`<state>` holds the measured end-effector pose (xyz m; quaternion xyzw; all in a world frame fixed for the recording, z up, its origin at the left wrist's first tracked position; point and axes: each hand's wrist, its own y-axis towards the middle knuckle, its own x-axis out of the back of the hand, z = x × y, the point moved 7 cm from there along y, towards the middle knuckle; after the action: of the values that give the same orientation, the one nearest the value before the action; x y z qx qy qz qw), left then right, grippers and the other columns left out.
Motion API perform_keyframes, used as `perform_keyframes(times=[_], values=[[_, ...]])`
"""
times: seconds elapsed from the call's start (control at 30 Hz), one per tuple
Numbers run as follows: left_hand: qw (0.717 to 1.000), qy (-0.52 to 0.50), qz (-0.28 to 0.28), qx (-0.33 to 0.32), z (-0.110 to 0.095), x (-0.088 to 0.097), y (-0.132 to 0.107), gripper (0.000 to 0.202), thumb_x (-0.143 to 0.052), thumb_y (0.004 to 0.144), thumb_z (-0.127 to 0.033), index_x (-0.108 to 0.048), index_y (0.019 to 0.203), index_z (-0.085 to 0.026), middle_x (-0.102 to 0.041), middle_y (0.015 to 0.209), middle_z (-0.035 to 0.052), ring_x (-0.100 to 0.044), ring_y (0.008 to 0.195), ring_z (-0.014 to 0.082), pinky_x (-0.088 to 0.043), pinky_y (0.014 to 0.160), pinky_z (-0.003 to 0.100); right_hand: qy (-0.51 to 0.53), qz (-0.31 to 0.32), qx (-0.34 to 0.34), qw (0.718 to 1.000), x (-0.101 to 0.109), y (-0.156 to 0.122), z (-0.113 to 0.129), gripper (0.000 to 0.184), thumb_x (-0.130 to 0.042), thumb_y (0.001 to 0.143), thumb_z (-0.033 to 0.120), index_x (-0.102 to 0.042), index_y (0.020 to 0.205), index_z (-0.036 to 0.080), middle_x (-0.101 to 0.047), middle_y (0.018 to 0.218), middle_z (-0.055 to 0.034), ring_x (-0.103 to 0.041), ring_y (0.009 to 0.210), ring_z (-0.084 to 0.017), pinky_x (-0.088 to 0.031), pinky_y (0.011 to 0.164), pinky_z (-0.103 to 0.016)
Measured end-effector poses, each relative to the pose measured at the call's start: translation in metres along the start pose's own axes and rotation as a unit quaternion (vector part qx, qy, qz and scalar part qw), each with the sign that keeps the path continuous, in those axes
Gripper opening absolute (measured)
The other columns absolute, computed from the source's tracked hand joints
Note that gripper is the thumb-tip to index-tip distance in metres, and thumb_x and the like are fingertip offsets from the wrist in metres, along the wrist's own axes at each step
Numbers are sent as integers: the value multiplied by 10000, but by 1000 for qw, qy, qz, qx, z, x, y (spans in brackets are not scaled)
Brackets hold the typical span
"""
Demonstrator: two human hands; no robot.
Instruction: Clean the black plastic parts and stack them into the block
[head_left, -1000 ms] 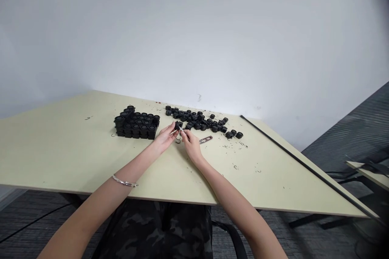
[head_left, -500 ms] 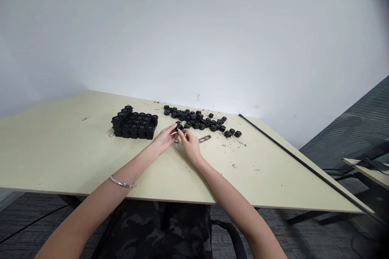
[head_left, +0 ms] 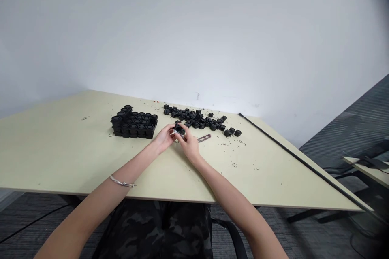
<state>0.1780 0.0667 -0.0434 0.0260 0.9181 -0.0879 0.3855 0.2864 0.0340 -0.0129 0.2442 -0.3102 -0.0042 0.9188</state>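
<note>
My left hand (head_left: 164, 138) and my right hand (head_left: 190, 145) meet over the pale table (head_left: 60, 149), both pinching one small black plastic part (head_left: 179, 130) between their fingertips. A thin light sliver shows at the part, too small to name. Just left of my left hand stands a neat block of stacked black parts (head_left: 134, 124). Behind my hands lies a loose heap of the same black parts (head_left: 199, 120). A small flat metal tool (head_left: 204, 138) rests on the table right of my right hand. A bracelet (head_left: 122, 182) circles my left wrist.
Small black shavings (head_left: 235, 158) dot the table on the right. A long black rod (head_left: 300, 160) lies along the table's right edge. A white wall rises behind. Another table's corner (head_left: 369, 172) with a dark object shows at the far right.
My hands have drawn slightly closer together and turned the black part between them; the thin sliver seen in my right fingers a second ago is now mostly hidden.
</note>
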Motion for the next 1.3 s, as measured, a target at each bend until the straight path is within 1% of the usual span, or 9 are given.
perform_keyframes(times=[0.2,0.3,0.63,0.7,0.8,0.87,0.93,1.07,1.3], values=[[1000,2,5,-5,-1,0,0,61,-558,758,-127,-619,748,-129,-621,696,21,-547,589,89,-462,566,210,-5,2,-7,1000,-1,1,-3,508,-461,841,504,-478,1310,308,-478,556,47,-412,480,-111,-301,523,-219],[1000,-10,4,-4,0,0,0,51,-566,746,-116,-611,730,-132,-602,659,13,-523,556,86,-454,543,211,-9,4,-7,1000,-2,1,-2,503,-465,842,500,-478,1310,314,-464,537,52,-405,472,-112,-297,518,-219],[1000,-18,0,-1,1,1,-1,62,-555,754,-102,-595,711,-123,-558,605,-8,-507,509,72,-453,510,194,21,4,-2,1000,-4,2,-5,485,-486,835,492,-508,1270,279,-474,518,56,-432,472,-112,-308,499,-212],[1000,-13,-2,0,1,2,0,74,-545,763,-106,-604,722,-121,-573,627,3,-519,522,78,-454,508,197,38,2,5,999,-4,3,-5,452,-474,845,484,-529,1242,276,-510,545,46,-454,489,-115,-321,510,-214],[1000,-1,5,5,3,2,0,101,-529,784,-120,-628,767,-110,-598,675,27,-536,546,86,-441,484,194,67,-13,18,998,-1,4,-5,376,-431,872,460,-584,1155,266,-592,662,16,-487,537,-116,-345,537,-217],[1000,6,13,8,3,2,1,114,-532,790,-130,-643,794,-103,-606,694,36,-537,552,85,-432,473,188,77,-19,20,997,-1,5,-5,364,-420,877,459,-597,1122,257,-604,687,10,-488,544,-115,-345,537,-216],[1000,7,16,3,3,2,2,118,-542,790,-135,-654,808,-103,-613,710,39,-542,565,84,-443,492,187,80,-14,14,997,-2,4,-6,375,-433,869,464,-581,1144,256,-584,647,19,-475,523,-113,-333,522,-213],[1000,5,5,-10,1,3,1,118,-556,782,-122,-668,819,-115,-633,752,39,-556,604,82,-471,557,190,70,6,2,998,-7,3,-7,425,-475,847,455,-522,1222,260,-527,572,42,-435,475,-109,-302,492,-208],[999,27,31,-25,0,-2,1,112,-576,776,-136,-683,808,-126,-657,819,53,-578,678,95,-482,607,196,69,11,3,998,-7,3,-4,393,-460,850,464,-507,1162,229,-478,524,57,-403,446,-111,-273,469,-214]])
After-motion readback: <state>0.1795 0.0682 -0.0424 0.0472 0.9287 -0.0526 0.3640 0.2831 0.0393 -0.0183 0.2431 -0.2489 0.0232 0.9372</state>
